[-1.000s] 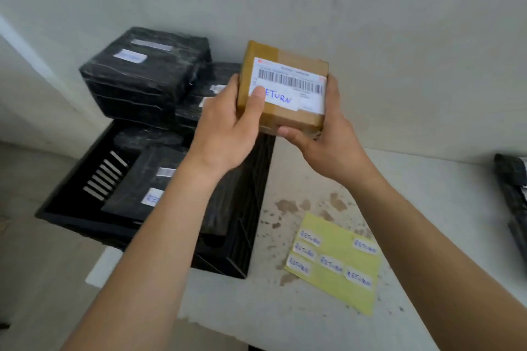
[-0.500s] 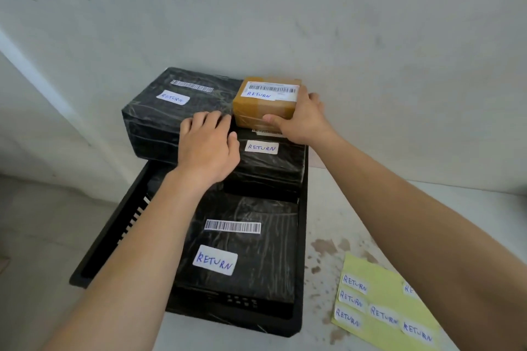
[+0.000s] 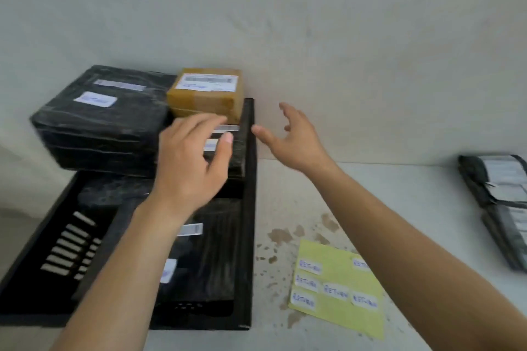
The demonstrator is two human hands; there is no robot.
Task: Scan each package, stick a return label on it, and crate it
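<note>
The black plastic crate (image 3: 247,208) serves as the landmark: it sits at the left end of the white table (image 3: 399,208), its back edge against the pale wall (image 3: 313,23). At the crate's back right corner the brown cardboard package (image 3: 206,95) sits on top of a black-wrapped package (image 3: 236,148), with a white barcode label and a blurred blue-lettered sticker on its upper face. No hand touches it. Just left of it, at the crate's back left, a larger black-wrapped parcel (image 3: 99,120) stands high on the stack and carries its own white sticker and barcode strip. Toward the crate's front lies a flat black package (image 3: 211,253), partly hidden under the left forearm, with a barcode strip and a white sticker showing.

The left hand (image 3: 191,162) hovers above the crate's middle, just in front of the brown package, fingers loosely spread and slightly bent, holding nothing. The right hand (image 3: 293,137) is raised just beyond the crate's right wall, near the wall behind, palm turned leftward with fingers and thumb spread wide and empty.

To the right of the crate, near its front corner, a yellow backing sheet (image 3: 342,273) lies flat on the table with several white RETURN stickers on it. Brown stains (image 3: 281,235) mark the tabletop between the sheet and the crate. Well to the right of the crate, at the frame's edge, a pile of grey and black mailer bags (image 3: 499,202) rests on the table
</note>
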